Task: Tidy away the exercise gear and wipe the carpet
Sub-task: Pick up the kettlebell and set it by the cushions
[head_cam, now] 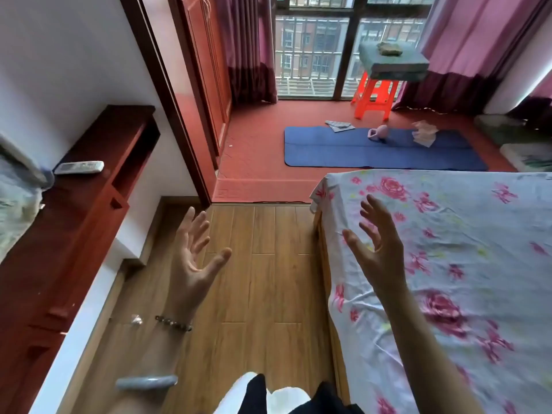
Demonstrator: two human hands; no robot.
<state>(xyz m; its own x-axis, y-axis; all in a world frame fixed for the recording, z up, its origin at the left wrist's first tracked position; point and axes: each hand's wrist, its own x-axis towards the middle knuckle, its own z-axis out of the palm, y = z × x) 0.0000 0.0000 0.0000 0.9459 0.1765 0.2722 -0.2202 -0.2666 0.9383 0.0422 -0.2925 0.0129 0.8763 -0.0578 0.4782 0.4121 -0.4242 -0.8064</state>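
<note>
Hands first: our left hand (191,258) and our right hand (376,252) are both up in front of us. The fingers are spread wide, and they hold and touch nothing. We stand on the wood floor (263,279) beside the bed (448,249), and the work is far off across the room.

Over there on the red carpet (254,150) lies the blue mat (373,153), rolled out flat. A small pink weight (378,133) sits on the mat near its far edge. A folded grey cloth (339,125) lies at that far edge too, partly on the carpet. Something white and crumpled (424,133) sits on the right part of the mat. We cannot tell if it is paper or cloth. An orange stool (373,97) stands behind the mat by the window.

So we think the job has not begun. The mat is not rolled up, and the weight is not put away. We see no sign that the carpet has been wiped. All of it is left to do. We need to walk over, pick up the weight, clear the white thing and roll up the mat. Then we can take the cloth and wipe the carpet.
</note>
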